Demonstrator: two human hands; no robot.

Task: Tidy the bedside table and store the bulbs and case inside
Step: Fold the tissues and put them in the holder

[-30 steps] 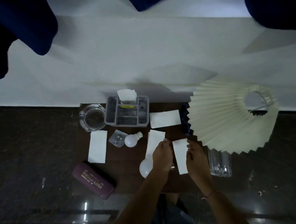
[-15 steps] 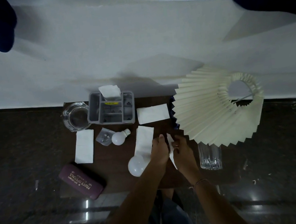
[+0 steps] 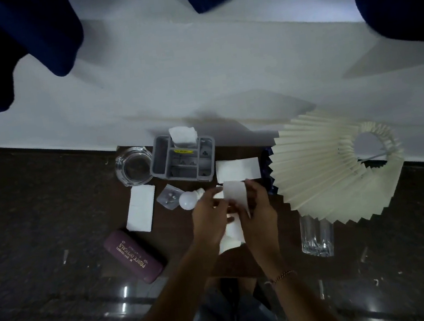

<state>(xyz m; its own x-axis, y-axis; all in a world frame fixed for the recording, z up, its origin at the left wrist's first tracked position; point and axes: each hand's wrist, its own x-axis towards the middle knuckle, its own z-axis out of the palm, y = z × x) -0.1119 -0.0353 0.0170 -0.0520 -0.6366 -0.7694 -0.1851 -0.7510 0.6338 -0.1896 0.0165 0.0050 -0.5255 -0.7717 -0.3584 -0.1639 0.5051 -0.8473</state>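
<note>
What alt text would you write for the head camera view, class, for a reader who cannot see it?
Two bare hands, left hand and right hand, hold a white paper napkin over a dark bedside table. Around them lie a white bulb, a maroon glasses case, a grey organiser, a glass ashtray, a tumbler and a pleated lampshade.

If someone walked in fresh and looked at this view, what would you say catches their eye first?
Most likely the big pleated cream lampshade at the right of the bedside table, tilted with its open ring showing. Next, the left hand and right hand meeting mid-table over a white napkin. At the left front edge, a maroon glasses case lies at an angle.
</note>
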